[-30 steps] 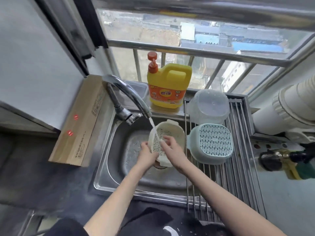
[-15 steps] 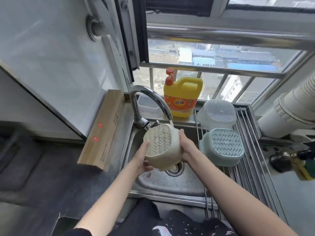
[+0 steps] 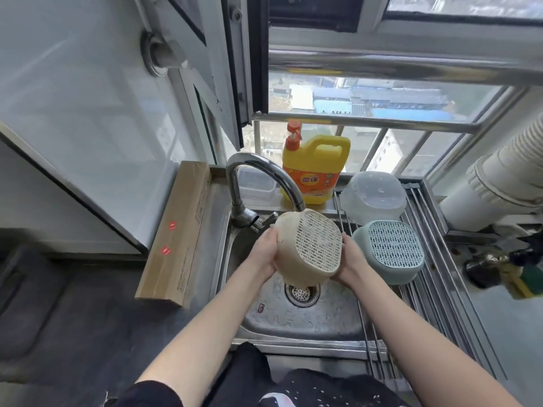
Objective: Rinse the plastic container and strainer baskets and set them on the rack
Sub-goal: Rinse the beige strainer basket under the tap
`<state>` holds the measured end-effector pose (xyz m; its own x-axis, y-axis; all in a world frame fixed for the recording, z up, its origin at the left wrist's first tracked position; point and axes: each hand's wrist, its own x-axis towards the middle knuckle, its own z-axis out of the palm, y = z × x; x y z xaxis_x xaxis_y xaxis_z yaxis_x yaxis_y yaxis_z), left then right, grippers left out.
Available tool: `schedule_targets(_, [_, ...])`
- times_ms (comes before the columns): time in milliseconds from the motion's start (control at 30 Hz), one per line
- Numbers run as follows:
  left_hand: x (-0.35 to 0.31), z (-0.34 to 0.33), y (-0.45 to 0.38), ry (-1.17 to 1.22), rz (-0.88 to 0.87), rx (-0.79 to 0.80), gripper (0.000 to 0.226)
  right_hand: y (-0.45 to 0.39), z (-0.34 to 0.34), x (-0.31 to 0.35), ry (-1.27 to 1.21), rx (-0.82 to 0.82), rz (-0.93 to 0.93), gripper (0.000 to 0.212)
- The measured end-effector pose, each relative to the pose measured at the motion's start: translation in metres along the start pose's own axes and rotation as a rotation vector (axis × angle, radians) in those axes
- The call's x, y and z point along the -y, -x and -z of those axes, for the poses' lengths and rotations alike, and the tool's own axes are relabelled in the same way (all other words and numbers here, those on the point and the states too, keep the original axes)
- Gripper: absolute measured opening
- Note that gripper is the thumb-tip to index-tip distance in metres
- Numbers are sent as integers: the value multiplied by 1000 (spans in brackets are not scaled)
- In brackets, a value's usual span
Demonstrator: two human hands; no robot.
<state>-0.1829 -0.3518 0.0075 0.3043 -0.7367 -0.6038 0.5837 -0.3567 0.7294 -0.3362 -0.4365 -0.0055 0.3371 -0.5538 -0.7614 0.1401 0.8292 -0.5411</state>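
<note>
A cream strainer basket point(image 3: 311, 246) is held upside down over the sink point(image 3: 308, 312), its perforated bottom facing up just under the faucet spout point(image 3: 276, 180). My left hand point(image 3: 264, 251) grips its left side and my right hand point(image 3: 351, 261) grips its right side. On the steel rack point(image 3: 440, 277) to the right, a pale blue strainer basket point(image 3: 390, 251) lies upside down. Behind it a clear plastic container point(image 3: 374, 196) also lies upside down.
A yellow detergent bottle point(image 3: 316, 168) with an orange pump stands on the ledge behind the sink. A long cardboard box point(image 3: 179, 233) lies along the sink's left edge. A white ribbed duct point(image 3: 499, 183) and a dark object point(image 3: 487, 267) occupy the right counter.
The cream basket was turned from its open side under the stream to bottom up and lifted higher toward the spout. The camera view tilted up.
</note>
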Motion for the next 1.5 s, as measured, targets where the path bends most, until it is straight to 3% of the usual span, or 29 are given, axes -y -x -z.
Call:
schedule_targets(67, [3, 6, -8, -363, -78, -102, 40, -4, -1, 2, 46, 39, 94, 61])
schedule_targets(133, [6, 13, -16, -531, -89, -144, 36, -1, -5, 7, 184, 28, 207, 54])
schedule_targets(300, [15, 18, -26, -389, 20, -79, 42, -9, -18, 17, 550, -99, 470, 43])
schedule_targets(500, [21, 11, -18, -307, -29, -52, 38, 5, -20, 18, 543, -213, 586, 37])
schedule_targets(767, [15, 1, 2, -149, 6, 154, 33, -10, 18, -8, 361, -314, 274, 51])
schedule_targets(1033, [-3, 9, 10, 28, 63, 299, 36, -7, -7, -13, 175, -254, 106, 56])
schedule_targets(1300, [-17, 7, 9, 77, 59, 231, 30, -2, -15, -16, 266, -68, -11, 55])
schedule_targets(1500, [-18, 5, 8, 105, 94, 208, 35, -2, -14, -21, 343, -82, 7, 49])
